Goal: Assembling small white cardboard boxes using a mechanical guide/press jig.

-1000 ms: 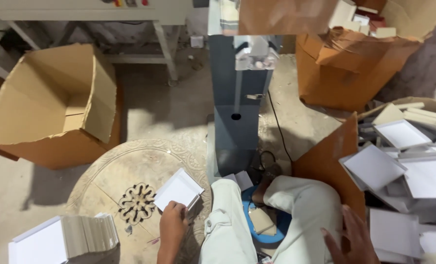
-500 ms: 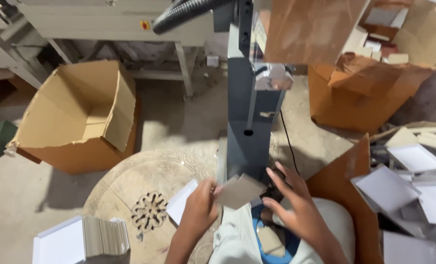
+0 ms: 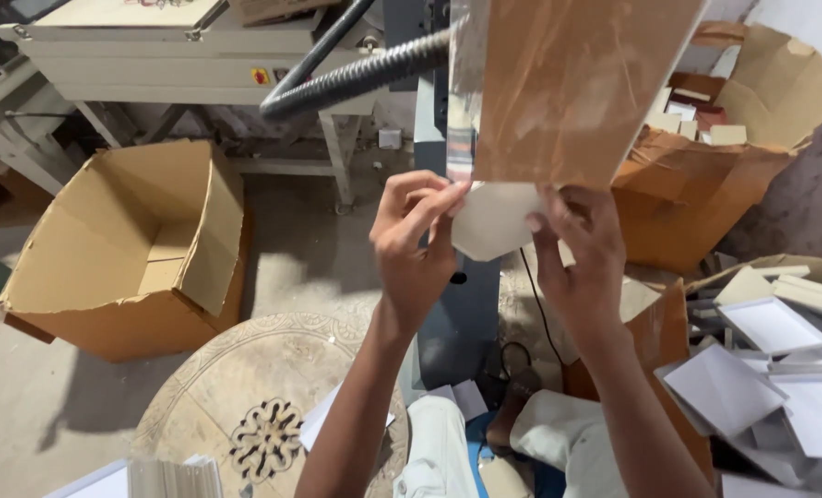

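Brown panel (image 3: pixel 568 83) just above hands (image 3: pixel 416 244)

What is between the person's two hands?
A pale flat card, pinched by the left hand and right hand, just under a brown board; head view.

Your view: soft, even daylight, moderately bright. Glare washes wall at 1 o'clock. Brown panel (image 3: pixel 572 83) at 12 o'clock blurred, too close for focus. Deep shadow under machine frame (image 3: pixel 199 65) at 11 o'clock. White boxes (image 3: pixel 771 369) at 4 o'clock slightly overexposed. Edges bend mildly.
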